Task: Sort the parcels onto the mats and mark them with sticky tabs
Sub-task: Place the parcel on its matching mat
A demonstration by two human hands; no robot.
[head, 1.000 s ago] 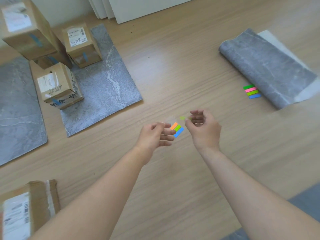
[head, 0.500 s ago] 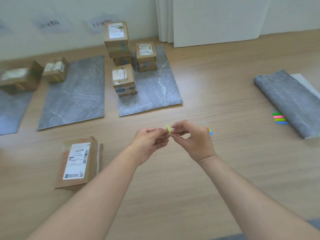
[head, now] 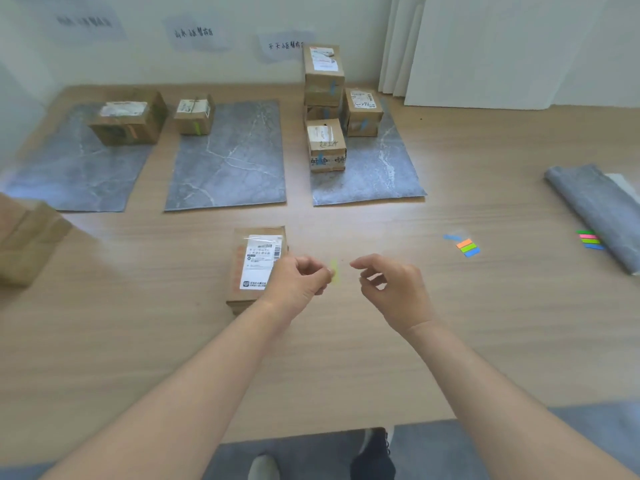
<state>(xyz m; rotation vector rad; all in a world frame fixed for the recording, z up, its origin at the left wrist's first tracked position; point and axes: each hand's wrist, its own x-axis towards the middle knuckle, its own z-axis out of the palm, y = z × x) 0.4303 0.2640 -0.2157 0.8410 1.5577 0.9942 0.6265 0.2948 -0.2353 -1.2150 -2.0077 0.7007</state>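
The left hand (head: 298, 282) pinches a yellow-green sticky tab (head: 334, 270) between thumb and fingers, just above the floor (head: 346, 358). The right hand (head: 391, 289) is near it, and its fingers are loosely bent and hold nothing. The flat parcel (head: 258, 265) lies on the floor in front of the mats, right beside the left hand and partly under it. I think the job now is to stick the tab on this parcel. To do it well, hold the tab by its colored end so the sticky end stays clean. Press it down flat on bare cardboard, not on the white label. Let the free hand hold the parcel so it does not slide. The small box (head: 194, 114) on the middle mat (head: 228, 157) has a green mark on its side, so this parcel may belong on that mat. The sheet of tabs (head: 467, 247) lies on the floor to the right, well apart from the hands. The tab is blurry, so I cannot tell which end is sticky. The paper signs (head: 197, 32) on the wall are too fuzzy to read. A big box (head: 27, 237) at the left edge is cut off and blurry.
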